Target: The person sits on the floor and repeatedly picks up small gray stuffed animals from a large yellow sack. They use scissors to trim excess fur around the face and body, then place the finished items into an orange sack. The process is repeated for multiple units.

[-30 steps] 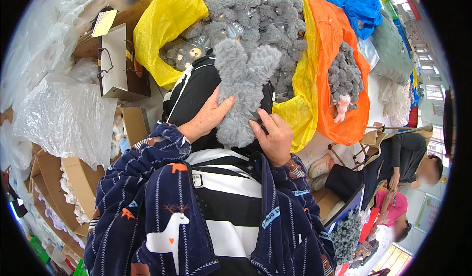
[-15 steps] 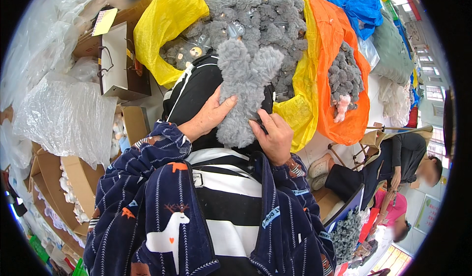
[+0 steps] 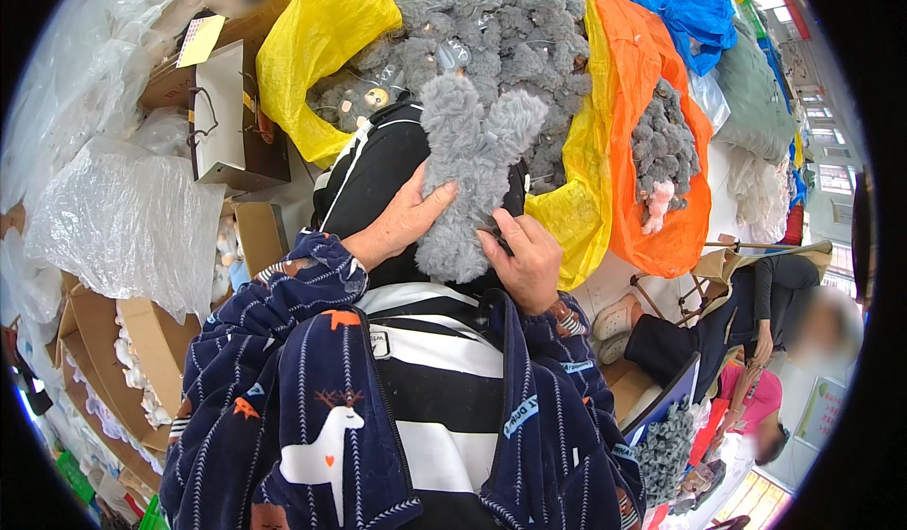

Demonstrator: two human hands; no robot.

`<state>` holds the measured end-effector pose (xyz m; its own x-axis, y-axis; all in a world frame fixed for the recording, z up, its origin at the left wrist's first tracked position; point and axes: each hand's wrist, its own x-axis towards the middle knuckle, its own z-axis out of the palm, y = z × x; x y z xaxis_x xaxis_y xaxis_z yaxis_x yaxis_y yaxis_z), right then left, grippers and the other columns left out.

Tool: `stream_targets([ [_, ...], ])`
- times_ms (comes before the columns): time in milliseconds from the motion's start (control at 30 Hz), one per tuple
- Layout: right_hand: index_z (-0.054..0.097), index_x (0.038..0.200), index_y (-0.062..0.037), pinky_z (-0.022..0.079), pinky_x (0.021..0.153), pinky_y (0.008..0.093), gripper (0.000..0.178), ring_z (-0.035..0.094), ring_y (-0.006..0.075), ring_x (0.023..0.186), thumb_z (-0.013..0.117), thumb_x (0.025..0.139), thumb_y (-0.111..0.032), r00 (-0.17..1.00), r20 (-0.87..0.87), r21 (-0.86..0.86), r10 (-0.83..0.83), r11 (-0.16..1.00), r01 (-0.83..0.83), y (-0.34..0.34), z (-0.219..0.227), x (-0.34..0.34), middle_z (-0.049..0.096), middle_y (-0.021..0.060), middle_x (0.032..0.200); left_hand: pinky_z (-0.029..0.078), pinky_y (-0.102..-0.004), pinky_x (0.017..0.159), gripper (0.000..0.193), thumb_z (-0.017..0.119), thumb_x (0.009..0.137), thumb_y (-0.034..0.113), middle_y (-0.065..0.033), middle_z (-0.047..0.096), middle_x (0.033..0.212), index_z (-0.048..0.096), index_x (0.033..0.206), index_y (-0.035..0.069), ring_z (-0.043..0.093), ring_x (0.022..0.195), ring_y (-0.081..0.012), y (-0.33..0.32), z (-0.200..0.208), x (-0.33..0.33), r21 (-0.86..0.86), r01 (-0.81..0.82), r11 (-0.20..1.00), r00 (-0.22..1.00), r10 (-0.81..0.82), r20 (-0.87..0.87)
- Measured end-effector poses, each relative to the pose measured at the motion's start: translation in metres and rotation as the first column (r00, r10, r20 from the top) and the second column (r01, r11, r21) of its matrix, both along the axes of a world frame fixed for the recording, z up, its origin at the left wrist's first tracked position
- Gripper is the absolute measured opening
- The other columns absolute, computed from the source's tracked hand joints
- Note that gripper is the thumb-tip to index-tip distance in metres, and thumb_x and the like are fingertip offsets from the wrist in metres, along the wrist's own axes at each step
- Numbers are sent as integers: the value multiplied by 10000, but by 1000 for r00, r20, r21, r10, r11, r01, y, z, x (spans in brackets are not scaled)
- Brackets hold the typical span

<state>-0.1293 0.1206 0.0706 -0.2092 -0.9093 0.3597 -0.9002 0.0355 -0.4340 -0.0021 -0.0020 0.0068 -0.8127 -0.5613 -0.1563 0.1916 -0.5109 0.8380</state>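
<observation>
A grey fluffy plush piece [image 3: 461, 185] with two long ear-like lobes lies across my lap, lobes pointing away from me. My left hand [image 3: 402, 220] grips its left side, thumb on top of the fur and the other fingers partly hidden beneath. At the lower right edge, my right hand [image 3: 525, 261] is closed, thumb and forefinger pinching the fur. Whether something thin is also between those fingertips cannot be made out.
Beyond my knees is a yellow bag [image 3: 326, 43] full of grey plush toys [image 3: 501, 29]. An orange bag [image 3: 661, 247] with more plush stands to its right. Cardboard boxes [image 3: 142, 360] and clear plastic sheeting [image 3: 113, 218] fill the left. Two people sit at the right.
Both hands keep their hold in nearly the same place. The plush piece's right lobe has shifted very slightly to the right.
</observation>
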Motion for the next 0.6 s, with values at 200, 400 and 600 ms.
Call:
stream_targets([
  [200, 582, 933, -7, 440, 585, 233, 263, 543, 117, 643, 696, 717, -104, 832, 527, 133, -175, 983, 123, 3, -10, 9, 582, 51, 757, 328, -310, 965, 508, 459, 907, 205, -89, 406, 1253, 236, 1325, 25, 409, 1128, -159, -1, -1, 0, 36, 4, 999, 1000, -4, -3],
  [400, 563, 962, 24, 410, 630, 173, 224, 509, 45, 692, 648, 778, -72, 440, 868, 192, -229, 973, 128, 7, -35, 10, 584, -1, 808, 344, -317, 956, 506, 467, 903, 183, -89, 411, 1250, 233, 1330, 48, 416, 1129, -164, 1, -5, -2, 51, -1, 999, 999, 3, -46],
  [600, 564, 973, 19, 409, 641, 175, 224, 511, 45, 706, 638, 788, -83, 241, 945, 201, -220, 975, 98, 6, -35, 11, 583, -6, 825, 354, -321, 950, 512, 471, 899, 171, -89, 413, 1250, 227, 1334, 52, 423, 1125, -168, 0, -5, -2, 61, -20, 998, 999, 23, -39],
])
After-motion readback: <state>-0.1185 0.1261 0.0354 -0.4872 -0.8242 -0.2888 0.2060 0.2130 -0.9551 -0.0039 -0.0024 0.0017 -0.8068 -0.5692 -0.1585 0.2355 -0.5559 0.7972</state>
